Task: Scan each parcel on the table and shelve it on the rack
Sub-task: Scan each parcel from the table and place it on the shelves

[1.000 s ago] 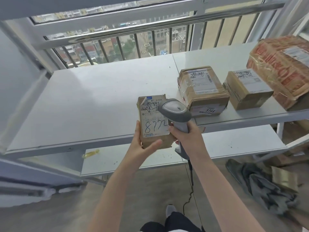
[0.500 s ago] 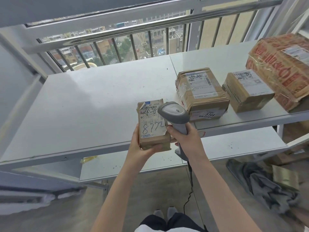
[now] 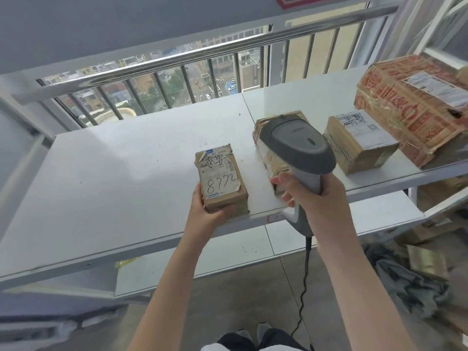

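Flat grey daylight comes through the window [image 3: 177, 79] just behind the white table [image 3: 114, 178]. A steel railing [image 3: 202, 50] with upright bars crosses the glass. Above the window the wall [image 3: 101, 19] is grey. Under the table sits a lower shelf [image 3: 240, 252], over a speckled beige floor [image 3: 240, 307]. Crumpled grey cloth [image 3: 435, 297] lies off the table's right end.

Handwritten "8772" on the held parcel's label

The small parcel [image 3: 222, 183] in the left hand [image 3: 205, 211] carries a white label with "8772" in black marker. Handwritten Chinese characters sit above the number, and a printed code at the top reads roughly "A40A". The middle box [image 3: 359, 140] has marker characters over print too small to read. The large parcel [image 3: 415, 107] shows big red characters. A sticker [image 3: 275, 217] on the desk [image 3: 126, 173] edge reads "2".
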